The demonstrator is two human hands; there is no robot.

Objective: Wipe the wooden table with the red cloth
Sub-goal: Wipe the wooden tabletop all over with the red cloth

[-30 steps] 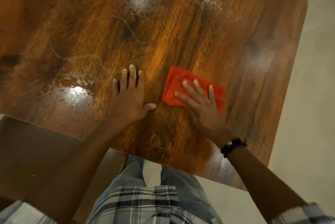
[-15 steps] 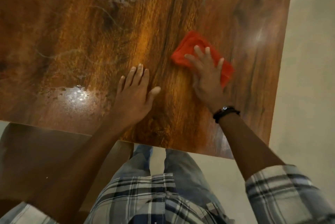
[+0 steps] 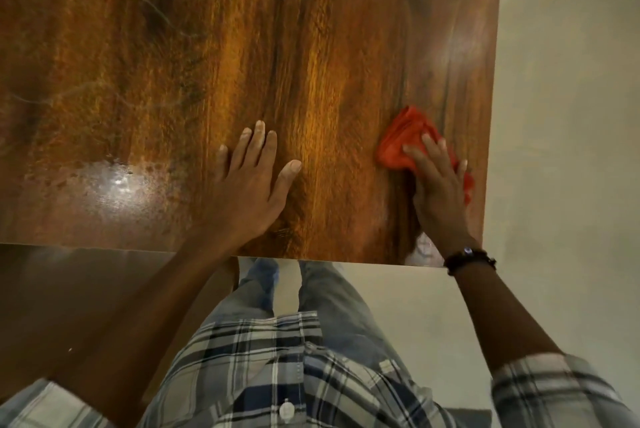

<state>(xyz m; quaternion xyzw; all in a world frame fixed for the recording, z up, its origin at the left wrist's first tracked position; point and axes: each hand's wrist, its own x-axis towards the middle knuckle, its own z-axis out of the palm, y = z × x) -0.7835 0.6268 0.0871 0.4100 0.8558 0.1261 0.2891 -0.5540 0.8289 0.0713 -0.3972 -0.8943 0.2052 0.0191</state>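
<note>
While the head camera looks straight down over the person's chest, the wooden table [image 3: 311,47] fills the upper part of the view, its grain running away from the body. The right hand [image 3: 438,195] lies palm down on the red cloth [image 3: 398,143], its fingers [image 3: 431,147] straight, slightly spread and pressing the fabric against the wood rather than curling round it. The cloth is bunched: most of it bulges out past the fingertips and on the thumb side, and a thin red strip shows on the little-finger side, just beside the table's right edge. A dark beaded bracelet [image 3: 469,259] circles that wrist, which sits over the near edge of the table.

The left hand [image 3: 246,192] rests flat on bare wood, well apart from the cloth. Its four fingers [image 3: 258,140] lie straight and close together, pointing away from the body, with the thumb [image 3: 289,173] splayed out toward the right hand. It holds nothing. On its little-finger side, near the table's front edge, a shiny patch of glare [image 3: 117,185] spreads over the surface.

Below the table edge show a plaid shirt [image 3: 263,365], blue jeans [image 3: 322,292] and a pale floor [image 3: 554,116].
</note>
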